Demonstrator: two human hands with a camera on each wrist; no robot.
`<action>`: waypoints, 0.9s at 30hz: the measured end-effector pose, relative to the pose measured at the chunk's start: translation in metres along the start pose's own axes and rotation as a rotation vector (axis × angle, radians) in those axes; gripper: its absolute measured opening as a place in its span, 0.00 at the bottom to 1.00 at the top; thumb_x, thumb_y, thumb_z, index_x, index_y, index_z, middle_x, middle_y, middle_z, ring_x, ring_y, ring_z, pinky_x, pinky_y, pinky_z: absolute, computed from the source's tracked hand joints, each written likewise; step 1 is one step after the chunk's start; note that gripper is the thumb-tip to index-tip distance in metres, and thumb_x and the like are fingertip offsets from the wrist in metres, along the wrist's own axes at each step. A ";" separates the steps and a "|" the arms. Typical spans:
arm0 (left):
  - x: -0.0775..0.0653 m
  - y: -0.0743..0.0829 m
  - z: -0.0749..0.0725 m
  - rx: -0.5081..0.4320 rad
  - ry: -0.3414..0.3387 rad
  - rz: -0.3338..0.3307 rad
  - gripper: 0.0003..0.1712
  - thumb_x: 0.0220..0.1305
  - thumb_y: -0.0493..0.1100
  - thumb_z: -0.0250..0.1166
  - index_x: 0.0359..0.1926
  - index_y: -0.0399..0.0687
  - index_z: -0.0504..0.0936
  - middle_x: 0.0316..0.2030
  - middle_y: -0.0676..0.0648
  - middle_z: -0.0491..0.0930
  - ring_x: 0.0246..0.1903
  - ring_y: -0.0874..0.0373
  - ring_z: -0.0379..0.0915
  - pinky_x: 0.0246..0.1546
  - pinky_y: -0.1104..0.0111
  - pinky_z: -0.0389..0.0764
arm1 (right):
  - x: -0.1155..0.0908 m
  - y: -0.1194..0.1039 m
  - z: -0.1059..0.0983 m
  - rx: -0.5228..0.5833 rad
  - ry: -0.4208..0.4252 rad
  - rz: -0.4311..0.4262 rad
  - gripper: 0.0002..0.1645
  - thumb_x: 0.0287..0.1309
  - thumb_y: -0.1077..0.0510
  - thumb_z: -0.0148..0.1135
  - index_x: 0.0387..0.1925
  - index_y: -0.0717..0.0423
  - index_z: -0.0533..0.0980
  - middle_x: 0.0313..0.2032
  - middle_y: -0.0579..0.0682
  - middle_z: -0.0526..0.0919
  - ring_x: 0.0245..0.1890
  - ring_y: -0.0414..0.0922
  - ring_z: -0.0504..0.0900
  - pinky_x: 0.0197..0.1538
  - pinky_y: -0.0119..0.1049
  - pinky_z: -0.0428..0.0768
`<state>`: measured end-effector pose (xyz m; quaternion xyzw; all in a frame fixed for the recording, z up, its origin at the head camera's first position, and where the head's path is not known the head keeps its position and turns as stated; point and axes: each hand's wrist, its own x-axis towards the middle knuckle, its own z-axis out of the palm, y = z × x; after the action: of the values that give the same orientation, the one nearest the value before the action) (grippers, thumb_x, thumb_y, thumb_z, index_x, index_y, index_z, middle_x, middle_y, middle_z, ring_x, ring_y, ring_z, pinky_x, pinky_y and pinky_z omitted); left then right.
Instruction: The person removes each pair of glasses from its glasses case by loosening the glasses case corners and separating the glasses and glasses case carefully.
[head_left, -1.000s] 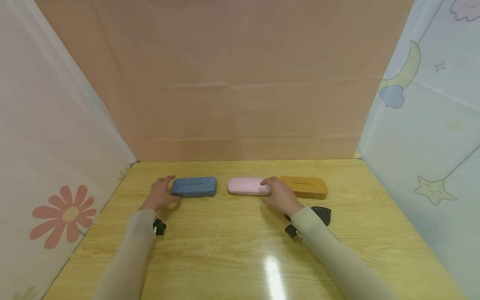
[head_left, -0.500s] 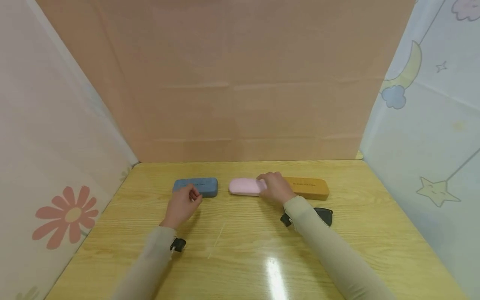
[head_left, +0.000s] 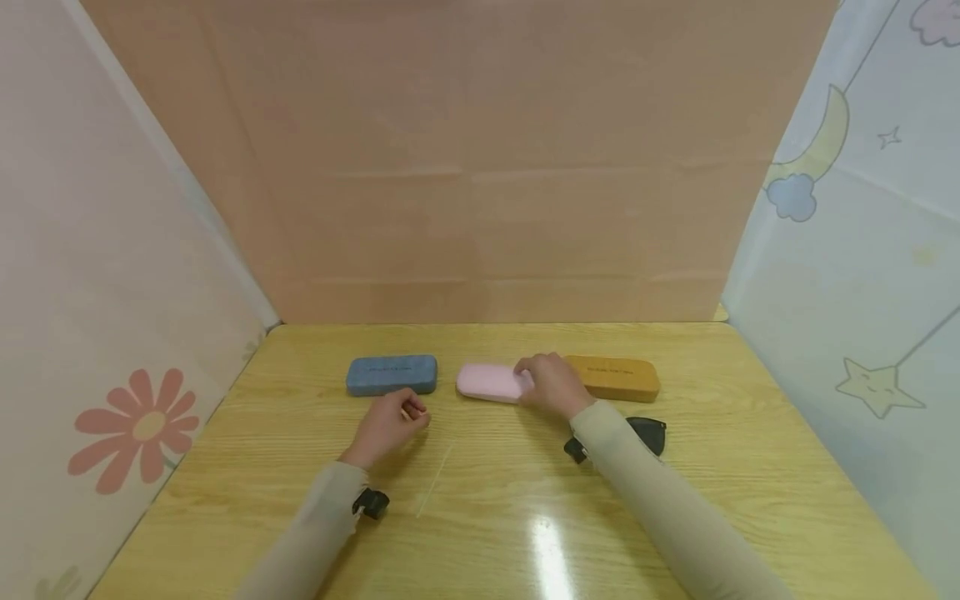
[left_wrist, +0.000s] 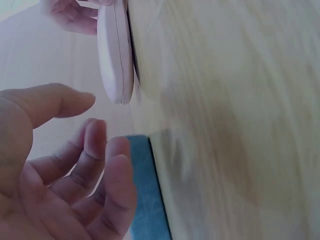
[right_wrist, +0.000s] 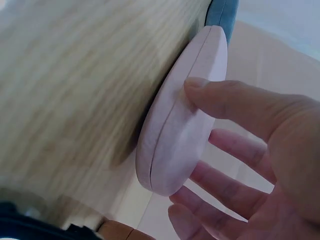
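My right hand (head_left: 553, 383) grips the right end of a pink glasses case (head_left: 491, 382). In the right wrist view the thumb (right_wrist: 225, 100) presses its near side and the fingers reach round the far side. A dark shadow runs along the table beneath this closed case. My left hand (head_left: 386, 427) holds nothing; its fingers hang loosely curled in front of a blue glasses case (head_left: 392, 375). Right of the pink case lies an orange-brown glasses case (head_left: 615, 377), its left end hidden behind the right hand.
A black object like sunglasses (head_left: 648, 433) lies partly covered by the right sleeve. The wooden table (head_left: 480, 500) ends at an upright tan backdrop (head_left: 480, 208). Patterned sheets stand at the left and right sides.
My left hand has left the blue case's left end and come right and nearer to me. The right hand keeps its grip; the pink case has turned slightly and come a little nearer.
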<state>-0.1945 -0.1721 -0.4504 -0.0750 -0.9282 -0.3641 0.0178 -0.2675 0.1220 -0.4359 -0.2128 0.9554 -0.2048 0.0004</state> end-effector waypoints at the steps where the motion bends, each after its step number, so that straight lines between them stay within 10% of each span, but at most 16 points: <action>1: 0.001 0.000 0.002 -0.010 -0.008 0.002 0.06 0.60 0.40 0.71 0.36 0.46 0.82 0.29 0.52 0.80 0.26 0.61 0.72 0.32 0.64 0.75 | -0.002 -0.001 0.000 -0.001 -0.008 -0.002 0.25 0.46 0.58 0.78 0.49 0.55 0.84 0.50 0.56 0.85 0.50 0.54 0.81 0.54 0.51 0.78; 15: 0.004 0.004 0.015 -0.245 -0.229 -0.076 0.40 0.51 0.44 0.79 0.65 0.41 0.75 0.51 0.43 0.81 0.35 0.56 0.76 0.28 0.63 0.79 | -0.035 -0.009 0.001 0.077 -0.065 -0.138 0.25 0.42 0.63 0.79 0.47 0.56 0.85 0.47 0.52 0.87 0.48 0.49 0.82 0.53 0.47 0.78; 27: 0.002 0.013 0.023 -0.306 -0.353 -0.004 0.40 0.47 0.36 0.81 0.62 0.41 0.75 0.50 0.43 0.80 0.44 0.54 0.79 0.37 0.65 0.80 | -0.051 -0.010 0.000 0.123 -0.100 -0.227 0.25 0.41 0.62 0.81 0.46 0.57 0.85 0.45 0.51 0.87 0.45 0.46 0.83 0.49 0.43 0.80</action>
<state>-0.1942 -0.1467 -0.4588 -0.1375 -0.8511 -0.4817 -0.1568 -0.2167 0.1346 -0.4364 -0.3289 0.9096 -0.2509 0.0380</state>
